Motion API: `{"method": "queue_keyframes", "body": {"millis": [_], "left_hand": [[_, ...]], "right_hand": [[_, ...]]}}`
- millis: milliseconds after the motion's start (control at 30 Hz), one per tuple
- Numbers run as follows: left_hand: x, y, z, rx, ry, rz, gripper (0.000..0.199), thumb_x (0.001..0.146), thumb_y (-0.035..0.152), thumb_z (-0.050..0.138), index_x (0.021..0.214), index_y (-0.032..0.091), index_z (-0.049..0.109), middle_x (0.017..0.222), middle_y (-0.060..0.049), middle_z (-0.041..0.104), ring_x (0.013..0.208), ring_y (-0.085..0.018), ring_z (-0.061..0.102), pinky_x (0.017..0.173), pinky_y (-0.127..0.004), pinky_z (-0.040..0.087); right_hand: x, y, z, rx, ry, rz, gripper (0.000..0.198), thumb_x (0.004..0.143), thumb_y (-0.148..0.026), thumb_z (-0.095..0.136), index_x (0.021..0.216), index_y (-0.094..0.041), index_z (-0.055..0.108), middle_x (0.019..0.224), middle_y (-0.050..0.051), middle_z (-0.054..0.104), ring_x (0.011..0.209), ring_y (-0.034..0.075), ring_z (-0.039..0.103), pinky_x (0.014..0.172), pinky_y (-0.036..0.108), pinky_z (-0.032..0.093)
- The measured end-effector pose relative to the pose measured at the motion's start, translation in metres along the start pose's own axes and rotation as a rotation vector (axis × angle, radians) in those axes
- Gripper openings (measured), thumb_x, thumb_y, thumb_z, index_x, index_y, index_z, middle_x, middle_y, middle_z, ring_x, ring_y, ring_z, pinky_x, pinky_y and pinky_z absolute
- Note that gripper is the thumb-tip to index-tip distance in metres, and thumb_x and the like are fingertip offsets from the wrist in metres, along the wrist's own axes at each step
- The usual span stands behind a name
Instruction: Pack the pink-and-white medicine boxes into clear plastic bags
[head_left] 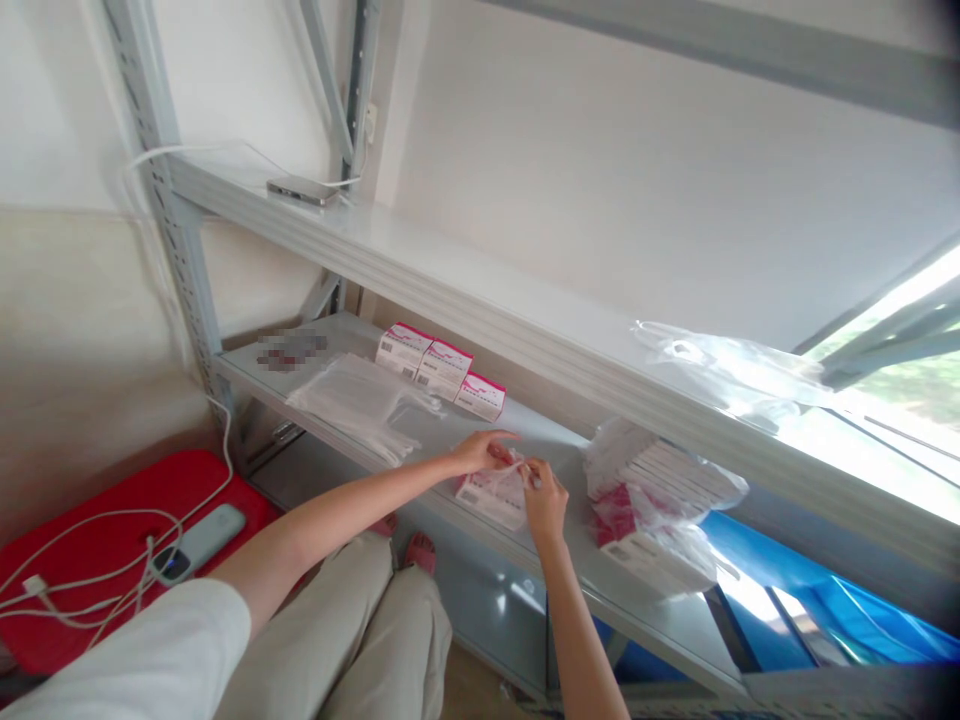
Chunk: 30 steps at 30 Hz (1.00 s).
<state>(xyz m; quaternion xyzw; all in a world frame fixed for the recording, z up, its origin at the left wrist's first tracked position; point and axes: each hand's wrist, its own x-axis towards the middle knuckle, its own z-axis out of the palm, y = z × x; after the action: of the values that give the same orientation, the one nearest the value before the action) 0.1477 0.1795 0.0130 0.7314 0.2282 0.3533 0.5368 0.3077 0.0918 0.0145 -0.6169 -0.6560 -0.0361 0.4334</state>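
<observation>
A clear plastic bag (pixel 491 497) with pink-and-white boxes inside sits on the lower shelf in front of me. My left hand (pixel 484 452) pinches the bag's gathered top from the left. On the other side, my right hand (pixel 545 488) has its fingers closed on the same gathered plastic. The exact shape of the twisted top is too small to make out. To the left lies a stack of flat clear bags (pixel 356 400). Behind it stand pink-and-white boxes (pixel 444 368) in a short row. Right of my hands are filled bags of similar boxes (pixel 656 510).
An upper shelf (pixel 480 275) runs above my hands, carrying a phone (pixel 302 190) on a cable and loose plastic bags (pixel 712 370). A power bank (pixel 199 543) and cables lie on a red stool (pixel 97 490). Blue plastic (pixel 862 600) shows at the lower right.
</observation>
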Motion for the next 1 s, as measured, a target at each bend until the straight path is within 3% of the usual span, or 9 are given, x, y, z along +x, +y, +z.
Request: {"method": "queue_keyframes", "body": {"millis": [133, 300, 400, 533, 700, 767, 833, 900, 1000], "left_hand": [[0.004, 0.006, -0.002, 0.291, 0.013, 0.070, 0.010, 0.082, 0.015, 0.064, 0.087, 0.011, 0.072, 0.087, -0.008, 0.071, 0.083, -0.017, 0.064, 0.080, -0.027, 0.047], [-0.007, 0.021, -0.026, 0.871, 0.053, 0.331, 0.011, 0.087, 0.015, 0.060, 0.085, 0.017, 0.071, 0.094, -0.006, 0.067, 0.097, -0.019, 0.057, 0.095, -0.035, 0.038], [-0.024, 0.023, -0.043, 1.179, -0.009, 0.522, 0.015, 0.090, 0.013, 0.054, 0.088, 0.017, 0.069, 0.095, -0.006, 0.065, 0.099, -0.019, 0.054, 0.101, -0.039, 0.034], [-0.044, 0.011, -0.053, 1.373, -0.073, 0.631, 0.017, 0.091, 0.011, 0.050, 0.089, 0.017, 0.066, 0.097, -0.005, 0.064, 0.096, -0.018, 0.054, 0.102, -0.038, 0.035], [-0.052, -0.004, -0.048, 1.374, -0.080, 0.568, 0.017, 0.092, 0.012, 0.049, 0.089, 0.017, 0.065, 0.097, -0.006, 0.063, 0.098, -0.020, 0.054, 0.103, -0.039, 0.035], [-0.055, -0.007, -0.046, 1.291, -0.060, 0.515, 0.017, 0.093, 0.013, 0.047, 0.093, 0.017, 0.064, 0.101, -0.007, 0.063, 0.102, -0.020, 0.054, 0.105, -0.041, 0.033], [-0.059, -0.012, -0.047, 1.138, -0.007, 0.448, 0.018, 0.094, 0.022, 0.049, 0.108, 0.017, 0.060, 0.114, -0.009, 0.060, 0.111, -0.022, 0.052, 0.107, -0.043, 0.031], [-0.063, -0.019, -0.050, 0.946, 0.056, 0.379, 0.044, 0.092, 0.039, 0.054, 0.129, 0.016, 0.047, 0.134, -0.014, 0.048, 0.126, -0.026, 0.042, 0.109, -0.045, 0.029], [-0.067, -0.035, -0.055, 0.671, 0.058, 0.235, 0.094, 0.080, 0.057, 0.062, 0.149, 0.015, 0.013, 0.154, -0.020, 0.017, 0.141, -0.030, 0.020, 0.113, -0.047, 0.022]], "right_hand": [[-0.002, 0.003, 0.003, -0.107, 0.061, -0.036, 0.029, 0.087, -0.045, 0.049, 0.078, -0.022, 0.064, 0.078, 0.007, 0.070, 0.074, 0.021, 0.061, 0.074, 0.030, 0.042], [-0.007, 0.012, -0.009, -0.229, 0.076, 0.029, 0.038, 0.087, -0.051, 0.048, 0.075, -0.021, 0.067, 0.079, 0.008, 0.071, 0.074, 0.022, 0.059, 0.074, 0.031, 0.038], [-0.020, 0.021, -0.020, -0.348, 0.093, 0.108, 0.044, 0.088, -0.053, 0.042, 0.071, -0.020, 0.066, 0.075, 0.008, 0.068, 0.077, 0.023, 0.057, 0.076, 0.032, 0.036], [-0.039, 0.030, -0.025, -0.431, -0.019, 0.268, 0.047, 0.086, -0.059, 0.040, 0.066, -0.021, 0.061, 0.067, 0.006, 0.063, 0.070, 0.021, 0.054, 0.067, 0.030, 0.033], [-0.035, 0.041, -0.019, -0.220, -0.095, 0.538, 0.050, 0.075, -0.069, 0.048, 0.061, -0.022, 0.055, 0.057, 0.000, 0.054, 0.056, 0.017, 0.046, 0.056, 0.027, 0.029], [-0.031, 0.049, -0.018, 0.019, -0.078, 0.559, 0.052, 0.070, -0.072, 0.051, 0.061, -0.021, 0.054, 0.059, 0.001, 0.055, 0.060, 0.017, 0.050, 0.057, 0.027, 0.035], [-0.031, 0.057, -0.019, 0.326, -0.081, 0.505, 0.052, 0.065, -0.071, 0.059, 0.076, -0.020, 0.059, 0.079, 0.005, 0.064, 0.076, 0.020, 0.058, 0.067, 0.029, 0.044], [-0.037, 0.064, -0.021, 0.570, -0.133, 0.435, 0.068, 0.058, -0.063, 0.071, 0.110, -0.022, 0.057, 0.118, 0.010, 0.060, 0.103, 0.024, 0.057, 0.083, 0.035, 0.047], [-0.046, 0.068, -0.023, 0.670, -0.281, 0.381, 0.115, 0.047, -0.048, 0.084, 0.144, -0.031, 0.026, 0.151, 0.011, 0.029, 0.135, 0.027, 0.035, 0.105, 0.045, 0.036]]}}
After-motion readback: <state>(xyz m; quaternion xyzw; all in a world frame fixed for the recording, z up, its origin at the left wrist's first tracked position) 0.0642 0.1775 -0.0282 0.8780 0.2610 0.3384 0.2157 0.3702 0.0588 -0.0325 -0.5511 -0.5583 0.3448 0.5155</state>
